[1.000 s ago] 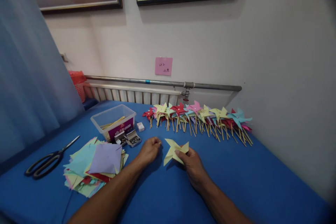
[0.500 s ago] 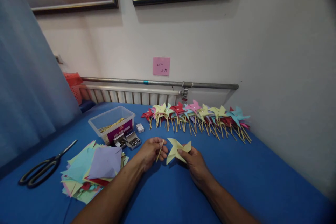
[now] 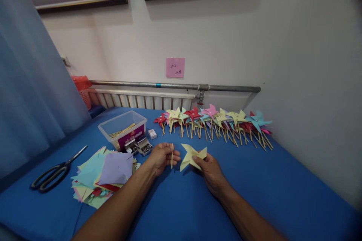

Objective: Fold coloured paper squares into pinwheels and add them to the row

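Between the thumb and fingers of my left hand (image 3: 163, 158) is a short wooden stick (image 3: 172, 156), held nearly upright. My right hand (image 3: 211, 171) pinches a pale yellow paper pinwheel (image 3: 188, 157), thumb on its middle. Stick and pinwheel are a small gap apart, above the blue cloth (image 3: 181, 203). Just left of my left hand, two small open boxes of metal pins (image 3: 145, 147) sit in front of a clear plastic box (image 3: 122, 125) with wooden sticks (image 3: 122, 131) in it.
A row of finished pinwheels on sticks (image 3: 210, 112) lies along the back. Coloured paper squares (image 3: 115, 167) are piled at the left, beside black-handled scissors (image 3: 53, 173). A small white box (image 3: 152, 134) stands by the plastic box. Behind runs a metal pipe (image 3: 175, 86) above a radiator.
The stick in my left hand has turned from slanted to nearly upright. My right hand keeps its hold on the yellow pinwheel. The whole view has shifted slightly.
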Demonstrator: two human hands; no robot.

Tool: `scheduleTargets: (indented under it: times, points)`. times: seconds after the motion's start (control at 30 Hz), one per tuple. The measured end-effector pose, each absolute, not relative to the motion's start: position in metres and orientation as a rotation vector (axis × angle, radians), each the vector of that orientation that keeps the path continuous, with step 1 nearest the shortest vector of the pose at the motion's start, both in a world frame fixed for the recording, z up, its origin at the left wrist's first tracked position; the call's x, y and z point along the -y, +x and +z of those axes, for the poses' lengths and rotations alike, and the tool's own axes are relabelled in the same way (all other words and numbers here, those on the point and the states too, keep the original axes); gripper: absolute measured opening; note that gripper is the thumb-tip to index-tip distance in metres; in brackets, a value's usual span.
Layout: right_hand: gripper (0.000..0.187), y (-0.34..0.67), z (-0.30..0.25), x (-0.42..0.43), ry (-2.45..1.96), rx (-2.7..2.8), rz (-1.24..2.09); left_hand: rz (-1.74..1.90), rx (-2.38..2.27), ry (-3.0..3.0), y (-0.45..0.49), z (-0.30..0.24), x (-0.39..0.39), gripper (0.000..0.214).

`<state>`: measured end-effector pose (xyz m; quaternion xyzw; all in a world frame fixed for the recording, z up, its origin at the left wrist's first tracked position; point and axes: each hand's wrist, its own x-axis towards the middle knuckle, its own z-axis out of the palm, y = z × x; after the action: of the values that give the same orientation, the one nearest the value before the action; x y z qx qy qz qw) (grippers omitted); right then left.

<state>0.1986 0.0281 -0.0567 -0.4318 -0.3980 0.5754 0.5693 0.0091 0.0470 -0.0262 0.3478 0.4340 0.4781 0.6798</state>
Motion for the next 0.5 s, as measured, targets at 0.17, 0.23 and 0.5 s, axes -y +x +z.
scheduleTargets:
  times: [0.17,0.23,0.5]
  points:
    - [0.042,0.1980,-0.0566,-0.0284,-0.992,0.920,1.350,1.094,-0.973,0.774,0.0105,-0.0249,-0.0454,0.013]
    - [0.041,0.1978,-0.0563,-0.0287,-0.983,0.919,1.357,1.114,-0.970,0.774,0.0111,-0.0253,-0.0450,0.017]
    - [0.039,0.1977,-0.0508,-0.0253,-1.008,0.918,1.379,1.235,-1.100,0.874,0.0136,-0.0287,-0.0483,0.026]
